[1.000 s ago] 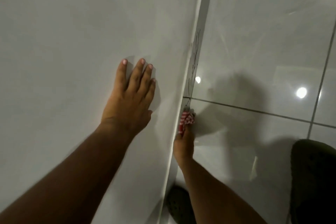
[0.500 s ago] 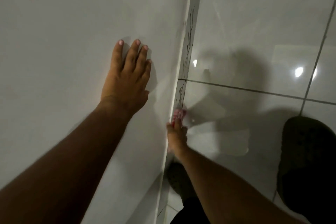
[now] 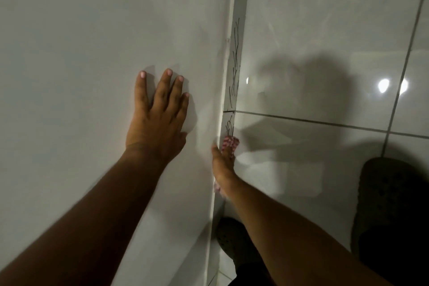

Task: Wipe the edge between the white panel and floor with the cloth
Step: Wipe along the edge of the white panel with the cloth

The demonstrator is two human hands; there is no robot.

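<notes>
We are in a dim tiled room, looking down along a white panel point(image 3: 81, 53) that fills the left half of the view, with glossy pale floor point(image 3: 325, 18) tiles on the right reflecting two ceiling lights. Our left hand point(image 3: 157, 121) lies flat on the panel, its fingers point(image 3: 162, 86) spread wide and holding nothing, bracing us. Just to its right runs the edge point(image 3: 228, 90) where panel meets floor, a narrow strip scribbled with thin dark marks point(image 3: 235, 65) that reach well ahead of the cloth. Our right hand point(image 3: 224, 167) is pressed into that strip, fingers closed around a red-and-white checked cloth point(image 3: 229, 141); a bunched end pokes out in front of the fingertips, touching the lowest scribbles, and a small scrap shows behind the wrist. Farther right, a grout line crosses the floor, and two dark perforated shoes point(image 3: 392, 204) stand on the tiles near the bottom of the view.

We judge most of the marked stretch still needs wiping. The cloth is a small wad, so it could ride over the corner and miss the scribbles, or slip out of the grip if we push hard. On such shiny tiles, leaning on the panel while reaching forward could make a foot slide.
</notes>
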